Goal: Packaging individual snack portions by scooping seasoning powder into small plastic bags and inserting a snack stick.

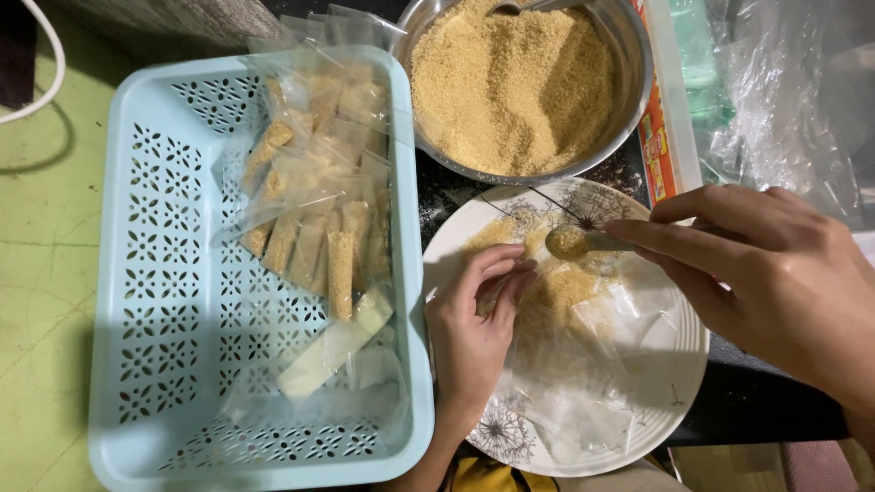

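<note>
Right hand (775, 282) comes in from the right edge, fingers pinched tight around the handle of a small metal spoon (583, 241), and the bowl of that spoon carries a little heap of golden-brown granules. The spoon hangs just above the white plate (670, 383), the one with the dark dandelion pattern, its tip pointing left toward the other hand. Left hand (474, 328) reaches up from the bottom of the view, fingers curled in, fingertips (510, 273) closed on the mouth of a small clear plastic bag (556, 355) that lies flat across the plate. Some of the same granules are scattered over the plate and on the bag just under the spoon. Spoon tip and left fingertips sit near each other, a small gap between them.

Above the plate, touching its upper rim in the view, stands a round steel bowl (629, 109) full of the golden-brown granules (515, 87), with the handle of a second utensil sticking out at the top. To the left, just beside the plate, a pale blue perforated plastic basket (164, 301) rests on a green surface (46, 273). Inside it lies a pile of filled narrow clear packets (314, 210), crowded toward its right wall. Crumpled clear plastic (775, 100) fills the upper right corner.
</note>
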